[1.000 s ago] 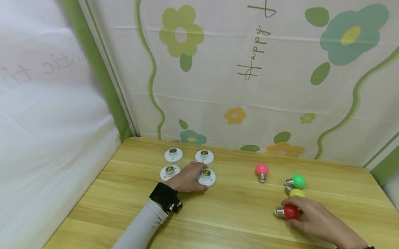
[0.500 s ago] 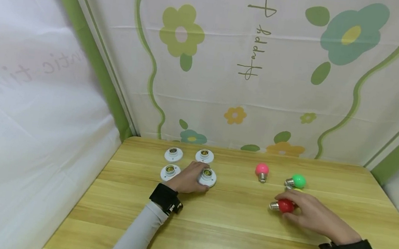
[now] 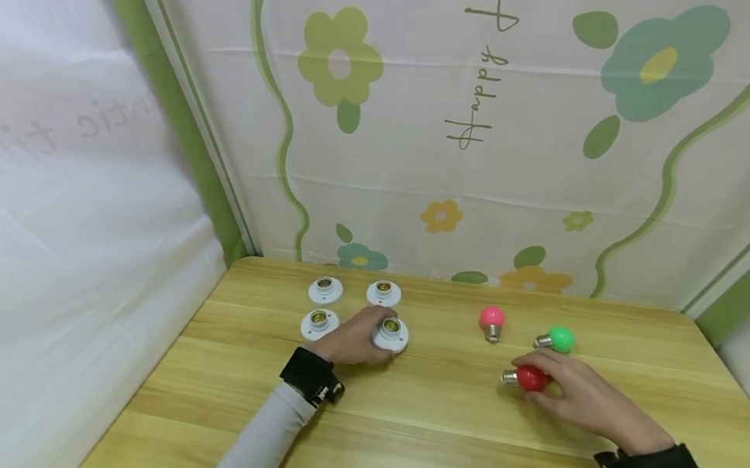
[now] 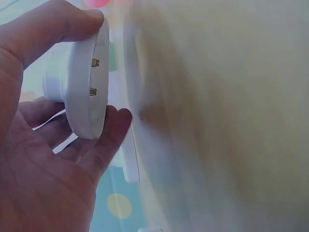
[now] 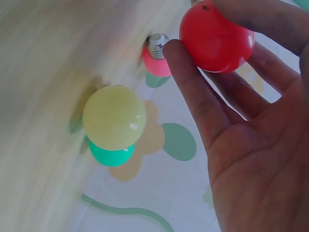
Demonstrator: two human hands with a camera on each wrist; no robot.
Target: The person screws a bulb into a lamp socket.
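Note:
My left hand [image 3: 357, 339] grips a white round lamp holder [image 3: 393, 338] by the edge of its base, thumb on the near side. In the left wrist view, the underside of this lamp holder [image 4: 100, 79] shows two brass terminals, and it faces the tabletop. With thumb and fingers, my right hand [image 3: 586, 399] holds a red light bulb [image 3: 531, 378] by its globe, the metal screw base pointing left. A yellow bulb [image 5: 114, 117] lies close by in the right wrist view; in the head view the right hand hides it.
Three more lamp holders stand left of and behind the left hand: front left [image 3: 318, 325], back left [image 3: 325, 289] and back right [image 3: 384, 293]. A pink bulb [image 3: 492, 322] and a green bulb [image 3: 559, 339] lie farther back on the wooden table [image 3: 431, 459]. Printed fabric [image 3: 399, 151] rises behind.
My right hand has moved left and slightly away with the red bulb, covering the yellow bulb in the head view. The left hand's lamp holder has shifted very slightly right.

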